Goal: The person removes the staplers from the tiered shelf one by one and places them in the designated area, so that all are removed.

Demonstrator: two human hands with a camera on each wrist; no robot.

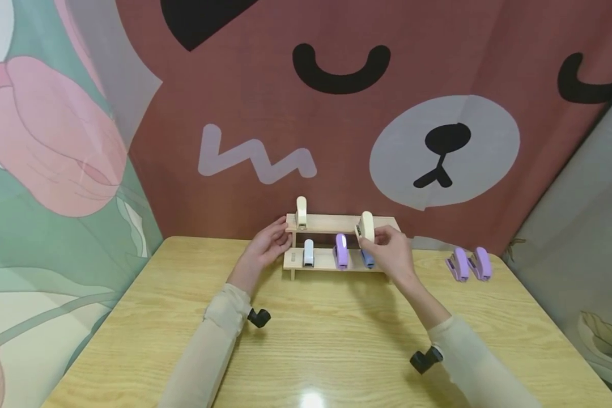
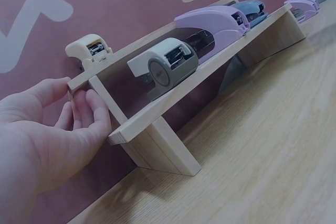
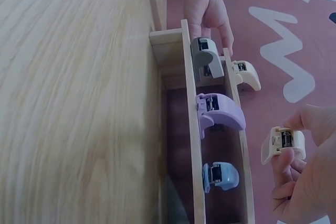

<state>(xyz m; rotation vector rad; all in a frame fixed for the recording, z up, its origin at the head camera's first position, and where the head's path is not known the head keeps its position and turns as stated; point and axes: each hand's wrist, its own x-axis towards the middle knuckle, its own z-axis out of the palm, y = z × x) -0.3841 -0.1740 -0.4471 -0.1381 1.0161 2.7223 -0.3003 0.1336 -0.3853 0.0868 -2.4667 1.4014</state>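
A two-tier wooden rack (image 1: pixel 331 223) stands at the back of the table. My left hand (image 1: pixel 268 245) grips the left end of its upper tier between thumb and fingers. A cream stapler (image 1: pixel 367 225) is pinched in my right hand (image 1: pixel 396 256), raised over the upper tier's right part; in the right wrist view it is apart from the shelf. Another cream stapler (image 1: pixel 301 213) stands at the upper tier's left end. Along the lower tier are a white-and-grey stapler (image 2: pixel 170 66), a purple stapler (image 1: pixel 341 253) and a blue stapler (image 3: pixel 221 176), partly hidden by my right hand in the head view.
Two purple staplers, the nearer-left one (image 1: pixel 459 264) beside its twin (image 1: pixel 481 263), sit on the table's right side. A printed curtain (image 1: pixel 245 107) hangs right behind the rack. The wooden tabletop (image 1: pixel 306 334) stretches in front, under both forearms.
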